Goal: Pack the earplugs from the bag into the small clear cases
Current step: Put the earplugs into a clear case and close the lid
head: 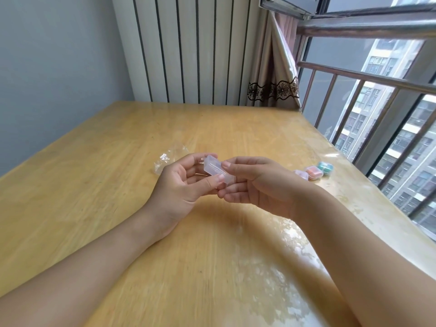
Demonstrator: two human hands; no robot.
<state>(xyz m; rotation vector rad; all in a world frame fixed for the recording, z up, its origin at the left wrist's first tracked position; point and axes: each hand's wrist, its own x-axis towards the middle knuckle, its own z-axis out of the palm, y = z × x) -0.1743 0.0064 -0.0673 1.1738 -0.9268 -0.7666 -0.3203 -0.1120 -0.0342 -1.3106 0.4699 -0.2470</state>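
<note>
A small clear case (216, 169) is held above the middle of the wooden table (118, 232), pinched between both hands. My left hand (182, 185) grips its left end with thumb and fingers. My right hand (254, 182) holds its right end, thumb on top. The case's contents cannot be made out. A crumpled clear plastic bag (168, 159) lies on the table just behind my left hand. Three small cases sit in a row at the right: a pale purple one (301, 173), an orange-filled one (314, 172) and a teal-filled one (325, 167).
The table's right edge runs along a window with metal railings (368, 76). A curtain (273, 67) hangs at the far right corner, with a ribbed white panel (188, 48) behind the table's far edge.
</note>
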